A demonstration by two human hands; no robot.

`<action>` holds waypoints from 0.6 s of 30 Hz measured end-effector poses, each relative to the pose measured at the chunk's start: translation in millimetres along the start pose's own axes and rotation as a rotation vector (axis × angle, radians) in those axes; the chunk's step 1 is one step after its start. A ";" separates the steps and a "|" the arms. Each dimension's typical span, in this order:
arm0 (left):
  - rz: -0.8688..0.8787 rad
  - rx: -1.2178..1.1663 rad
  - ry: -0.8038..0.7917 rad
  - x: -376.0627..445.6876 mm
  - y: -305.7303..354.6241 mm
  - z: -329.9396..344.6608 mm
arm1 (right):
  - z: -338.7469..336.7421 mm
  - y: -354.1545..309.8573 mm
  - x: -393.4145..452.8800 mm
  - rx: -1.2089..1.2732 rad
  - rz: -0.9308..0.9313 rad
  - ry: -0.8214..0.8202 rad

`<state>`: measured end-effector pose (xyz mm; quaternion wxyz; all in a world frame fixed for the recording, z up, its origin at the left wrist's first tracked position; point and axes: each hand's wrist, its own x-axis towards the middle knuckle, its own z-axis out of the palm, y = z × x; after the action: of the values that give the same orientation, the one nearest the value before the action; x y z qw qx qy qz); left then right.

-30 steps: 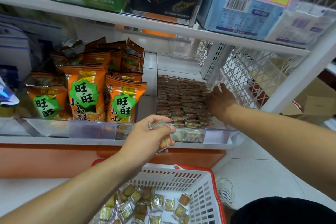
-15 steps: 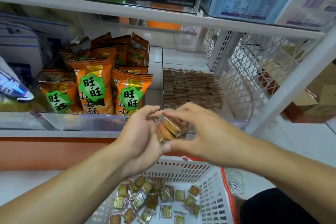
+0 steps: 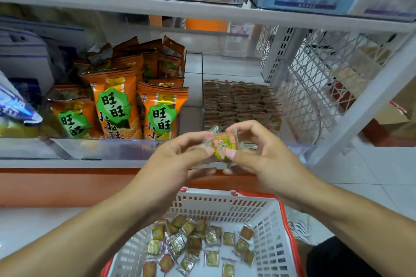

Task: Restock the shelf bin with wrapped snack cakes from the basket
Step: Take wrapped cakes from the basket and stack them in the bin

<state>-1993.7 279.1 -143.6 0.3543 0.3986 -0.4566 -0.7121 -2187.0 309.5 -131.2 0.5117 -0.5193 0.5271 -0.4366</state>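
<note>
both hands on one snack cake, in front of the shelf bin

white shop shelving [image 3: 202,12] fills the view, with boxed goods on the upper board and a pale tiled floor [image 3: 371,177] below at the right. at the far left of the lower shelf lies a blue and white packet [image 3: 15,105], partly cut off by the edge. next to it stand orange snack bags [image 3: 112,101] with green labels, packed upright behind a clear front lip. the left hand [image 3: 171,162] comes up from the lower left, its fingers curled, thumb and fingertips pinching the left side of a wrapped snack cake [image 3: 224,144]. that cake is held in the air just in front of the shelf edge, its printed green and yellow face turned toward the camera. more wrapper shows beneath it between the hands, but how many cakes are there is unclear. directly behind it sits the clear shelf bin [image 3: 240,105], holding tight rows of brown wrapped cakes. the right hand [image 3: 265,153] meets the left one, fingers bent over the top of the same cake and thumb pressing its lower right corner. below the hands stands a white basket [image 3: 265,227] with a red rim, and loose wrapped cakes [image 3: 198,245] lie scattered on its floor. right of the bin is a white wire mesh panel [image 3: 315,87], and beyond it a brown cardboard box [image 3: 400,105].
</note>
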 end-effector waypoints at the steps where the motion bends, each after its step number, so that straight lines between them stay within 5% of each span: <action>1: 0.016 0.002 -0.007 0.4 -0.9 -1.4 | -0.9 -0.5 0.0 0.047 0.007 0.001; 9: 0.059 0.042 0.041 2.5 -8.0 1.8 | -3.6 -3.0 -3.5 0.234 0.114 0.005; 14: 0.059 -0.051 0.153 4.5 -7.3 1.6 | -24.4 -12.8 0.6 -0.018 -0.053 0.170; 18: 0.093 -0.004 0.220 5.2 -6.2 3.3 | -42.0 -22.1 -0.5 -0.208 -0.143 -0.052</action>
<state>-1999.7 277.9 -149.7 0.4356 0.4520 -0.4317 -0.6478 -2226.5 305.3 -105.3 0.4362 -0.6170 0.5178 -0.4012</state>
